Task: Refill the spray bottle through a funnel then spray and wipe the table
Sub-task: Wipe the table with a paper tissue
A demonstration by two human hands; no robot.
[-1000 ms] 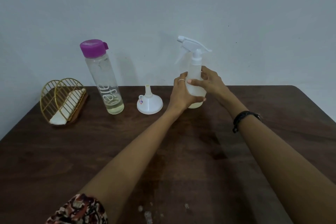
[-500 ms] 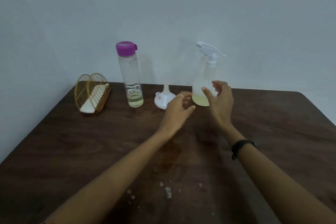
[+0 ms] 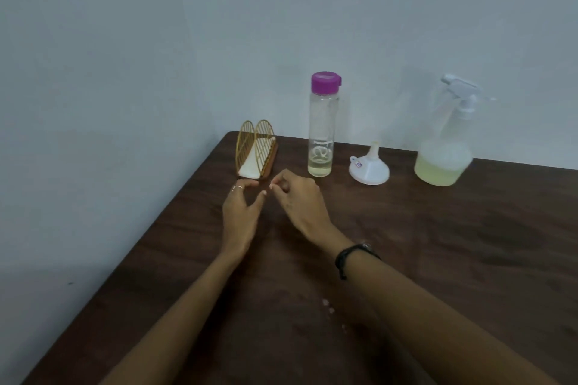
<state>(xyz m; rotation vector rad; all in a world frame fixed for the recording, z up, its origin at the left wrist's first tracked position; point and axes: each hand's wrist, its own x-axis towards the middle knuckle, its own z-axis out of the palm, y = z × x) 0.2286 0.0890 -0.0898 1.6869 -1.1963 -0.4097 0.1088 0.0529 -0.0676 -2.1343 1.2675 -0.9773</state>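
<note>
Left hand (image 3: pixel 240 212): fingers loosely spread, empty, near napkin holder (image 3: pixel 256 150).
Right hand (image 3: pixel 297 200): fingers loosely curled, empty.
Spray bottle (image 3: pixel 444 147): upright on table (image 3: pixel 438 259).

A dark brown wooden table (image 3: pixel 453 259) fills the lower right of the frame, its far left corner rounded against the pale wall. Along its back edge four things stand in a row. At centre left, nearest the corner, is a gold wire holder (image 3: pixel 256 149) with a white napkin (image 3: pixel 249 169) in it. Right of it stands a clear bottle (image 3: pixel 322 125) with a purple cap and a little pale liquid. Next comes a white funnel (image 3: pixel 369 166), mouth down. At far right stands a spray bottle (image 3: pixel 445 147), about a third full of yellowish liquid. Small pale specks (image 3: pixel 330 309) lie low at centre.
</note>
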